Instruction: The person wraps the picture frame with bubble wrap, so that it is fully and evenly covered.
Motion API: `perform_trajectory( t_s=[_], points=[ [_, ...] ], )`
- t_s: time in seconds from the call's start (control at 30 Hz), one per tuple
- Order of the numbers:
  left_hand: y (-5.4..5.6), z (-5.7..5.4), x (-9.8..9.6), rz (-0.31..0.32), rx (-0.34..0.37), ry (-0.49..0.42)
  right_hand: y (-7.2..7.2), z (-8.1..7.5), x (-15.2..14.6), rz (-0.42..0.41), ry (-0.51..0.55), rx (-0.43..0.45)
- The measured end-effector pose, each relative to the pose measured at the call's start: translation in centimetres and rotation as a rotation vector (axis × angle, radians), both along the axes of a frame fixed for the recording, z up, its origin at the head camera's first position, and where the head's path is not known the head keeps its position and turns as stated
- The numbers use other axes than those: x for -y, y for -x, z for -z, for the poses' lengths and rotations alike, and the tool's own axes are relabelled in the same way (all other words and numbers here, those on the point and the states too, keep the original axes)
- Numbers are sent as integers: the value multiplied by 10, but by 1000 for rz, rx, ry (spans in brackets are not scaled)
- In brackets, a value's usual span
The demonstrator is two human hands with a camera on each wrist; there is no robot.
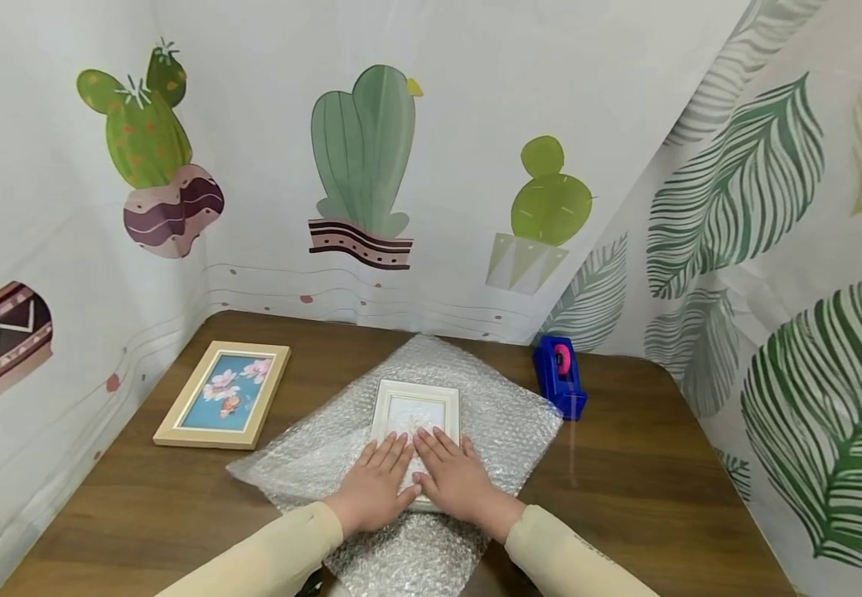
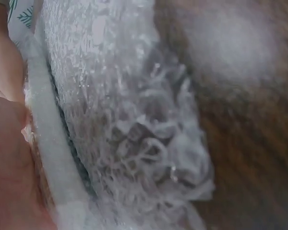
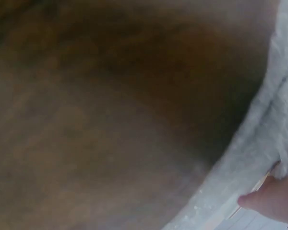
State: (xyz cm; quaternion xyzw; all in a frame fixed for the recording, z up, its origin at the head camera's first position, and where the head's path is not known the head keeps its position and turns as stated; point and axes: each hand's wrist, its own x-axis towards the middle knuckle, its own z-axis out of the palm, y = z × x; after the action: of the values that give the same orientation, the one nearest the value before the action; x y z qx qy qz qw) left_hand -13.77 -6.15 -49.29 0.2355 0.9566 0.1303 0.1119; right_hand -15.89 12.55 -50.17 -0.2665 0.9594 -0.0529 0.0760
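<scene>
At far left, a cactus-printed cloth (image 1: 259,182) hangs beside and behind your wooden tabletop (image 1: 662,489). On the wood lies a light wood-toned picture frame (image 1: 225,394) with a pink-and-white flower picture on blue, face up and apart from the work (neither hand is near it).

Next comes the sheet of bubble wrap (image 1: 501,398), spread cornerwise, with the white picture frame (image 1: 418,406) lying face up on its middle. Your left hand (image 1: 373,489) rests on the frame's lower left part, fingers extended and grasping nothing. Your right hand (image 1: 461,485) mirrors it on the lower right, fingers likewise extended and released. Whether a layer of wrap lies between your palms and the frame, I cannot tell.

Further right, a blue tape dispenser (image 1: 567,388) with a pink core stands just beside the wrap's right corner; leaf-printed cloth (image 1: 834,249) hangs beyond.

I judge the step in hand to be settling the white frame flat on the wrap before folding. The next move would then call for lifting one hand to draw a loose corner snugly over the frame, the other keeping it from sliding; tape seems a later matter.
</scene>
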Motion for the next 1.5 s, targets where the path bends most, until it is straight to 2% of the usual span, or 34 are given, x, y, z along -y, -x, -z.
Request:
perform_trajectory(
  t_s=[0.1,0.23,0.3,0.4,0.5,0.6,0.77,0.87,0.97,1.1,1.2,1.3,1.5],
  points=[
    [0,2,-4,-8,19,-16,3,-6,-6,-22,84,79],
    [2,3,-10,-18,29,7,17,-13,-16,-12,298,175],
    [2,3,-11,-27,34,28,29,-13,-18,38,393,158],
    [1,3,-11,-36,36,40,50,-10,-20,177,496,71],
    [-3,2,-11,-43,38,38,75,-6,-27,315,520,-22],
    [-5,1,-10,-50,42,38,100,-3,-36,402,512,-32],
    [-5,-4,-11,-53,57,41,133,-7,-48,516,460,124],
    [-3,-4,-12,-50,73,50,144,-10,-52,586,451,224],
    [-2,-3,-13,-45,78,59,150,-13,-54,629,457,247],
    [-1,-3,-13,-42,67,52,157,-18,-54,615,509,149],
    [-1,-3,-12,-45,64,56,163,-26,-50,575,544,100],
    [-1,-4,-9,-48,70,67,166,-38,-43,524,538,118],
    [1,-4,-6,-43,50,53,173,-61,-27,364,441,159]
  ],
)
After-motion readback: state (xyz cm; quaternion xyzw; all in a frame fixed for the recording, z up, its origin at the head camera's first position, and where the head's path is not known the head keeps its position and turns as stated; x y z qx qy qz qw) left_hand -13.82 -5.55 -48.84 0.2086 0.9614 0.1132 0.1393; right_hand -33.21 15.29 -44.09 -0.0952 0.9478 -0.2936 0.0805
